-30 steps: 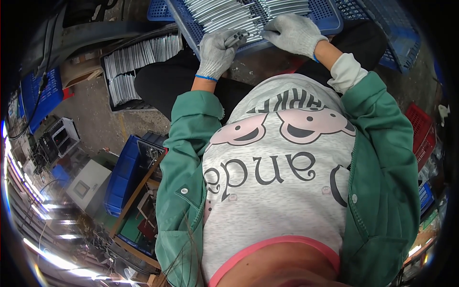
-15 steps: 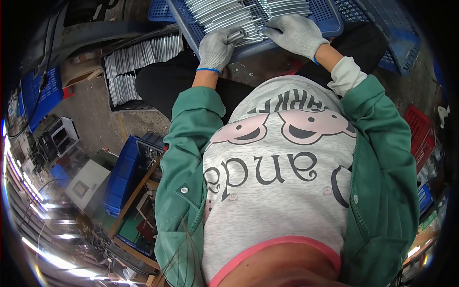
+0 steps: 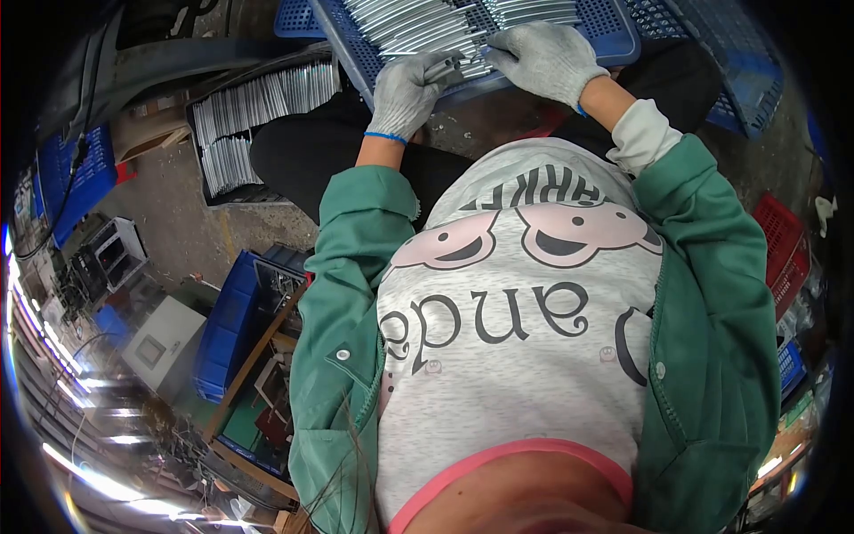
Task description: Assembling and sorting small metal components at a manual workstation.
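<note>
Glossy, smooth metal rods (image 3: 409, 27) gleaming away inside the perforated plastic crate (image 3: 618, 40), rough, matt knit gloves (image 3: 551, 62) at its near edge, matt cloth jacket (image 3: 712, 214) below it!

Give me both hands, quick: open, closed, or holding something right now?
Left hand: closed around a few metal tubes.
Right hand: partly curled over the blue basket; whether it grips anything cannot be told.

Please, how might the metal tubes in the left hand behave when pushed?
The tubes look stiff, sticking out straight from the left hand. Their round shape suggests they may roll; their smooth-looking metal might be slippery.
</note>
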The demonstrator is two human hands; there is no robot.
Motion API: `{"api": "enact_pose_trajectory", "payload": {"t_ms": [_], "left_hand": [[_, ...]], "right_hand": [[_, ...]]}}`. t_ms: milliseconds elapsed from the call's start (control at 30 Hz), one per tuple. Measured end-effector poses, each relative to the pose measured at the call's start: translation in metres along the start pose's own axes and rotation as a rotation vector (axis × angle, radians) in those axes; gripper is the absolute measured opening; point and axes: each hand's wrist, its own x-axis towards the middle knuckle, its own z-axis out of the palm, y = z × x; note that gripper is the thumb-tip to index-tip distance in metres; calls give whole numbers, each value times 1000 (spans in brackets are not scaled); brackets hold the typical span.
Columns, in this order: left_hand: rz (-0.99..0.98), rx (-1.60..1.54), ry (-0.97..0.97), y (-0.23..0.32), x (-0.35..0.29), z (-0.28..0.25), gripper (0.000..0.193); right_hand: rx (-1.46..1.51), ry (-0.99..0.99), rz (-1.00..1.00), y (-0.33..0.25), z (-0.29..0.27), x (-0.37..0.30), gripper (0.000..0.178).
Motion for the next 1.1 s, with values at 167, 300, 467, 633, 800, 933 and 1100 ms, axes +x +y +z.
{"api": "enact_pose_trajectory", "payload": {"t_ms": [167, 300, 467, 633, 800, 933, 1100], "left_hand": [[-7, -203, 4, -21, -3, 10, 28], [15, -187, 98, -5, 0, 3, 27], [96, -140, 118, -14, -4, 4, 28], [157, -37, 137, -6, -4, 2, 23], [143, -131, 108, -9, -2, -2, 23], [89, -108, 84, -4, -6, -2, 20], [44, -120, 101, -10, -1, -2, 27]], "right_hand": [[-42, -134, 31, -3, -3, -1, 33], [91, -62, -43, -2, -5, -4, 32], [68, -95, -6, -3, -8, 0, 32], [71, -128, -49, -1, 11, -3, 32], [202, -58, -14, 2, 1, 5, 33], [136, -146, 25, -1, 5, 2, 35], [314, -150, 21, 9, 17, 9, 35]]}}
